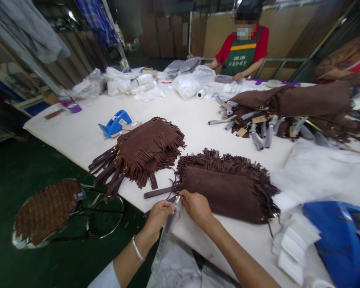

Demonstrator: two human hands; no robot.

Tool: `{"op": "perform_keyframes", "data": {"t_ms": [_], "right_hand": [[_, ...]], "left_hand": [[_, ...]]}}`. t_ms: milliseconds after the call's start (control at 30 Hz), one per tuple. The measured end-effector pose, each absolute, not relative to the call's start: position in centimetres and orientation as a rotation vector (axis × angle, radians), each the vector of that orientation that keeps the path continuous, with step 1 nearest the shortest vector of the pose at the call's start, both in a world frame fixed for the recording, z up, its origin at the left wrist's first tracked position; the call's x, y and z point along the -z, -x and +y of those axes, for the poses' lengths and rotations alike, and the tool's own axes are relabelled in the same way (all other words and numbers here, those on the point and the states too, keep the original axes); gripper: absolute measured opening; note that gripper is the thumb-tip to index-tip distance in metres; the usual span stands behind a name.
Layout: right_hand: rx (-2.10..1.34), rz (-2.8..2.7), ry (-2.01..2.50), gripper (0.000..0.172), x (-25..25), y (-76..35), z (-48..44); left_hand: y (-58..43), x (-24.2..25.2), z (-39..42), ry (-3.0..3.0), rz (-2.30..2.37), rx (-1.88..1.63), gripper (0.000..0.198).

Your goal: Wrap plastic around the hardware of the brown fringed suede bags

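Observation:
A long clear plastic sleeve (165,239) hangs over the table's front edge, with a dark strap showing inside it. My left hand (158,218) is closed on the sleeve just below its upper end. Fingertips of my right hand (197,206) pinch the sleeve's top, beside the near left corner of a brown fringed bag (223,191). That bag lies flat on the table, and another brown strap (158,193) sticks out from its left end. A pile of similar brown fringed bags (151,145) lies farther left, its straps pointing toward the table edge.
A blue tape dispenser (117,123) stands behind the left pile; a larger blue object (333,236) is near right beside white papers (297,244). More brown bags (315,100) with wrapped straps lie back right. A co-worker (243,52) stands across the table. A stool (49,208) is at left.

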State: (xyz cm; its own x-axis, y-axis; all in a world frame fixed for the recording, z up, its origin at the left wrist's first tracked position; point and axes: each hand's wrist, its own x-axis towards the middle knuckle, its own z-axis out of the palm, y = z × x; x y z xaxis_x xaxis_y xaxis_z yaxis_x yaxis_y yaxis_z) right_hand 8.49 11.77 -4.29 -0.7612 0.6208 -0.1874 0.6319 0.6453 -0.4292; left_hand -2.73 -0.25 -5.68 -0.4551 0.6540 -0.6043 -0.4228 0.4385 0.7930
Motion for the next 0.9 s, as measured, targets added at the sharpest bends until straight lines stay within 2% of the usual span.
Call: {"op": "perform_keyframes", "data": {"t_ms": [100,233,367,467,600,800,900], "right_hand": [[0.879,2.838,-1.302,0.030,4.2,-10.0,9.5],[1.487,2.681,-1.573,0.024,5.7,-11.4,5.3],[2.139,2.170,-1.772,0.032,8.0,-10.3,2.8],[2.374,1.911,-1.870,0.034,9.1,-9.3,2.5],[2.280,2.121,-1.915,0.029,8.8,-9.2,2.7],[1.601,2.729,-1.752,0.029,7.6,-9.9,2.3],[1.467,2.868,-1.644,0.030,7.6,-10.1,1.9]], "left_hand": [[2.5,5.7,0.3,-0.210,1.628,-1.305,0.019],[2.2,5.9,0.3,-0.223,1.624,-1.324,0.018],[1.7,6.1,0.0,-0.244,1.601,-1.351,0.015],[1.3,6.1,-0.3,-0.265,1.578,-1.354,0.012],[1.0,6.4,-0.3,-0.358,1.716,-1.337,0.009],[0.5,7.3,-0.8,-0.646,1.892,-1.322,0.011],[0.1,7.2,-1.3,-0.675,1.899,-1.309,0.015]]}}
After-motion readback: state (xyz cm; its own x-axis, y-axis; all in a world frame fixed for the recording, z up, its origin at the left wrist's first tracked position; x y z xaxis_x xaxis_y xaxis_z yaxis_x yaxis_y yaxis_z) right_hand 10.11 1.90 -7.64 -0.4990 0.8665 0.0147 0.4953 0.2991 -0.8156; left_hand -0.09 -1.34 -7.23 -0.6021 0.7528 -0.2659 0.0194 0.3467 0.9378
